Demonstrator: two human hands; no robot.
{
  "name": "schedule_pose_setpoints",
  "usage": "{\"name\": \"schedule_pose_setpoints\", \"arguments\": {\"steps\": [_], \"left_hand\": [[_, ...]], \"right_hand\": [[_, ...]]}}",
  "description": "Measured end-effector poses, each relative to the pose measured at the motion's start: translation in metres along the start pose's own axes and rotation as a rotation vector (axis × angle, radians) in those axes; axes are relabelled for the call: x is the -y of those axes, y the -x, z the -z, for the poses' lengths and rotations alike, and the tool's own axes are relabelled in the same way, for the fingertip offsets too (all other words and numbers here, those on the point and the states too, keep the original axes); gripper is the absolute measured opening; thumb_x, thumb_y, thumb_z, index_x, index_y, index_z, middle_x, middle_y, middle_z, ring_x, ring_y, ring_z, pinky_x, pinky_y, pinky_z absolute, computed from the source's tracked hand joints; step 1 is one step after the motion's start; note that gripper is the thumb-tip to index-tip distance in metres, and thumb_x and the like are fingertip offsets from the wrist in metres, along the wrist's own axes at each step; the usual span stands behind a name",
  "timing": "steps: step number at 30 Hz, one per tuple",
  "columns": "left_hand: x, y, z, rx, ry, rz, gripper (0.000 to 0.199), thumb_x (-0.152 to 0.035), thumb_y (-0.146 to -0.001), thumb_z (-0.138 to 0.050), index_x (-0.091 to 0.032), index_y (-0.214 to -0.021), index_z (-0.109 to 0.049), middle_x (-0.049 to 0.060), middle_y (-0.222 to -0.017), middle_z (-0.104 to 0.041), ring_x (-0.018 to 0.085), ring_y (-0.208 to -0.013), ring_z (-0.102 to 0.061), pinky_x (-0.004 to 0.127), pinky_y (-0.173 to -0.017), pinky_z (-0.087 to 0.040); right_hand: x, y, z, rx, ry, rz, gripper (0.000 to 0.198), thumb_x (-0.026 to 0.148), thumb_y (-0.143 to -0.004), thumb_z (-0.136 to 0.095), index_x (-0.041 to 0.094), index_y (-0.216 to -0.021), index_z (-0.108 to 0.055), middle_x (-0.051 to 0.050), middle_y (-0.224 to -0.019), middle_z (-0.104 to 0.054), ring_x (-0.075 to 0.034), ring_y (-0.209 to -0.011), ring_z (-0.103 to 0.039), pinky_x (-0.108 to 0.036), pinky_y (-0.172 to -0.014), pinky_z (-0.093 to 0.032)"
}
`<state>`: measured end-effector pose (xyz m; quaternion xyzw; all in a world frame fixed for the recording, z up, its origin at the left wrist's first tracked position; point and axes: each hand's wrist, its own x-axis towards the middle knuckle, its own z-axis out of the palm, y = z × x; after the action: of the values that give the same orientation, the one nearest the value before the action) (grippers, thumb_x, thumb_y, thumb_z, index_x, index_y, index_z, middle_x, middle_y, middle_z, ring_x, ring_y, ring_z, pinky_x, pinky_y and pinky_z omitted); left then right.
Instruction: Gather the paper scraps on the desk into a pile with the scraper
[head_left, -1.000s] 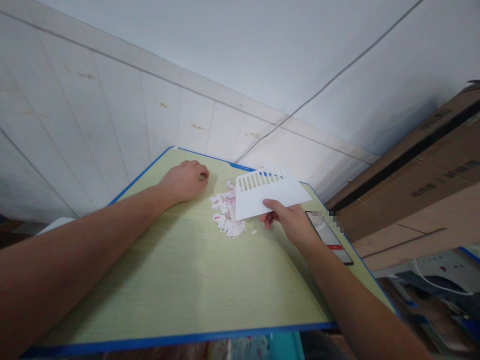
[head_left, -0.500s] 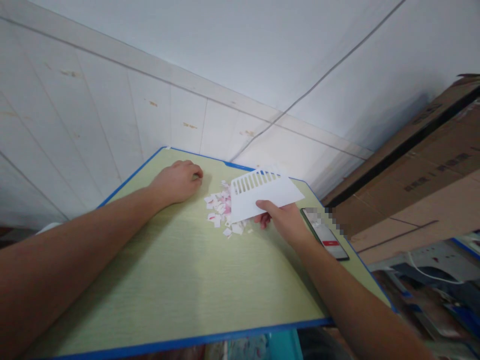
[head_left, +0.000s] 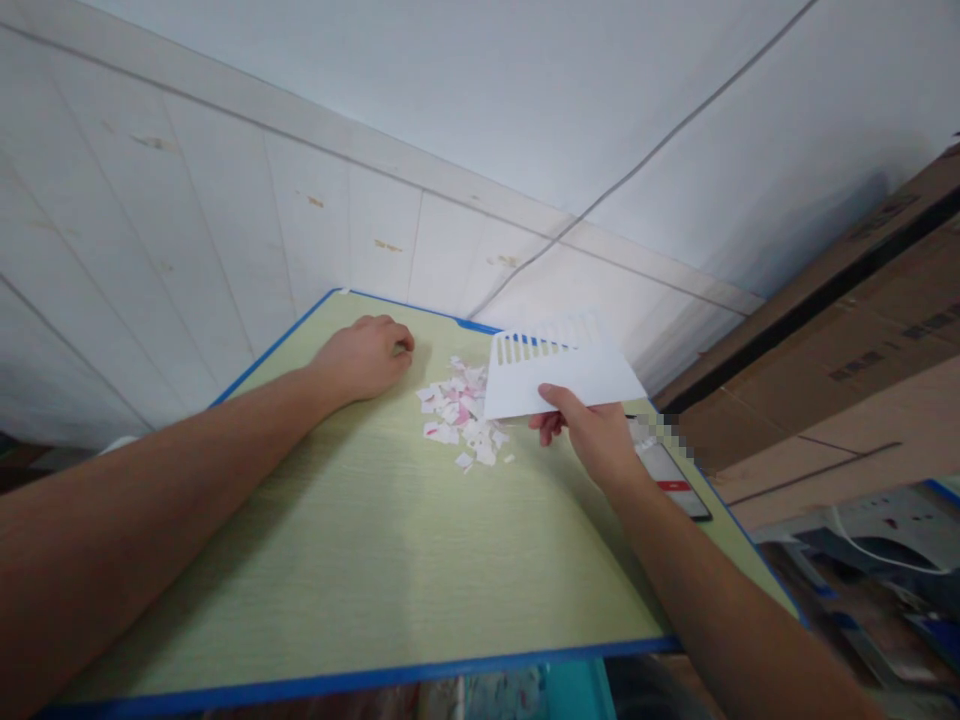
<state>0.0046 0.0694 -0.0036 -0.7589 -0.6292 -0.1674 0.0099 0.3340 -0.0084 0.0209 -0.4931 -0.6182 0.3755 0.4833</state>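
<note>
My right hand (head_left: 589, 430) pinches a white slotted card (head_left: 559, 385), thumb on top and fingers beneath. A row of narrow slots runs along the card's far side, and the card is held tilted above the table. Just left of it lies a loose heap of torn paper scraps (head_left: 459, 405), white with pink marks. My left hand (head_left: 367, 355) rests on the table to the left of the heap, its fingers curled in a loose fist. Nothing shows in the gap between its thumb and fingers.
The pale green table (head_left: 360, 560) has a blue edge and stands against a white panelled wall (head_left: 300, 230). A phone (head_left: 679, 485) lies at the right, partly behind my right wrist. Cardboard boxes (head_left: 847, 330) lean beyond it. A teal bin (head_left: 577, 690) shows below the front edge.
My right hand has lifted the slotted card and moved it slightly right, uncovering more of the scraps. My left hand stays in place on the table. The view has shifted a little.
</note>
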Motion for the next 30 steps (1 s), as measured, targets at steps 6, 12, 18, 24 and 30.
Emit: {"name": "schedule_pose_setpoints", "arguments": {"steps": [6, 12, 18, 24, 30], "left_hand": [[0.000, -0.001, 0.000, 0.010, -0.004, 0.004, 0.051, -0.040, -0.105, -0.051, -0.024, -0.135, -0.090, 0.015, -0.148, -0.086, 0.038, -0.148, -0.075, 0.049, -0.129, -0.059], [0.000, -0.001, -0.001, 0.014, -0.004, 0.007, 0.051, -0.038, -0.106, -0.051, -0.023, -0.136, -0.090, 0.016, -0.149, -0.085, 0.037, -0.148, -0.075, 0.048, -0.129, -0.059], [0.002, 0.000, -0.001, 0.005, 0.003, -0.014, 0.049, -0.040, -0.106, -0.052, -0.024, -0.134, -0.090, 0.015, -0.148, -0.086, 0.036, -0.148, -0.075, 0.046, -0.129, -0.059], [-0.001, 0.001, 0.001, 0.006, 0.004, -0.008, 0.051, -0.039, -0.106, -0.050, -0.023, -0.134, -0.090, 0.016, -0.148, -0.086, 0.038, -0.147, -0.075, 0.051, -0.130, -0.059], [0.000, 0.000, 0.000, 0.003, 0.007, -0.009, 0.050, -0.039, -0.106, -0.051, -0.024, -0.134, -0.090, 0.016, -0.147, -0.086, 0.037, -0.148, -0.075, 0.049, -0.129, -0.060]], "right_hand": [[0.007, 0.010, 0.006, 0.082, 0.066, 0.054, 0.026, 0.038, -0.087, -0.081, 0.026, -0.066, -0.071, -0.004, -0.059, -0.073, -0.021, -0.050, -0.065, -0.035, -0.052, -0.061], [0.017, 0.020, -0.003, 0.158, 0.086, 0.087, 0.031, 0.043, -0.087, -0.077, 0.028, -0.061, -0.069, -0.005, -0.055, -0.069, -0.021, -0.051, -0.065, -0.035, -0.051, -0.060], [0.016, 0.023, -0.008, 0.234, 0.108, 0.081, 0.032, 0.046, -0.092, -0.080, 0.027, -0.068, -0.071, -0.004, -0.060, -0.073, -0.020, -0.053, -0.066, -0.032, -0.052, -0.059], [0.011, 0.023, -0.009, 0.232, 0.115, 0.088, 0.034, 0.050, -0.094, -0.080, 0.027, -0.070, -0.072, -0.005, -0.063, -0.075, -0.019, -0.053, -0.065, -0.031, -0.052, -0.058], [0.011, 0.024, -0.008, 0.216, 0.124, 0.096, 0.035, 0.049, -0.095, -0.080, 0.027, -0.068, -0.072, -0.005, -0.062, -0.075, -0.020, -0.053, -0.066, -0.031, -0.054, -0.059]]}}
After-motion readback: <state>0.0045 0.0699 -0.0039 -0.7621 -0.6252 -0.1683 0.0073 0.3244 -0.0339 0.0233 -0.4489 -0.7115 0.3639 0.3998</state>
